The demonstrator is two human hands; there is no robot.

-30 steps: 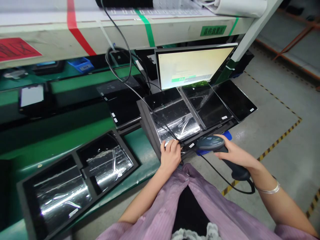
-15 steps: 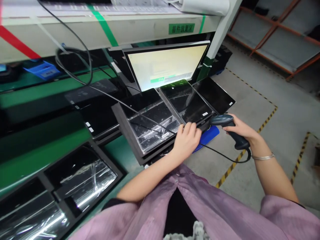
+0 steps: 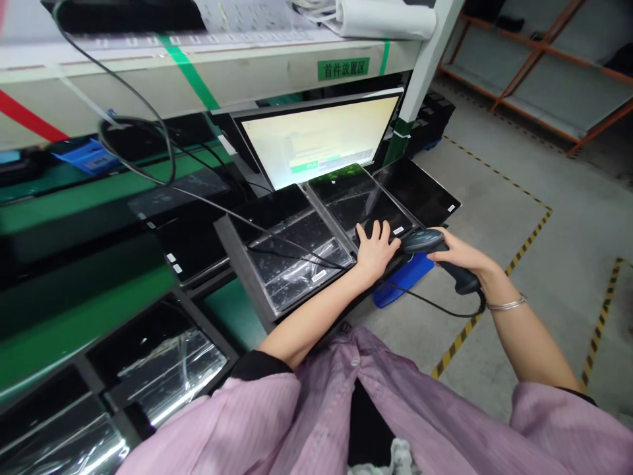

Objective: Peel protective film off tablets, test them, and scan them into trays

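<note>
My right hand is wrapped round the handle of a dark barcode scanner, its head pointing left toward my other hand. Fingers spread, my left hand rests on the near edge of a glossy black screen panel, beside a small white label. To the left in the same dark tray lies another film-covered panel with a label at its near edge. A third black panel sits to the right. The scanner's cable loops down and passes left under my left forearm or hand.
A lit monitor stands behind the panels, under a shelf with a green label. More panels lie in dark trays at the left on the green bench. A blue bin is below the bench edge; an orange rack stands far right.
My left hand has moved from the tray's near edge forward onto the panel, its fingers spreading. The scanner in my right hand has shifted slightly left. The camera view has shifted a little.
</note>
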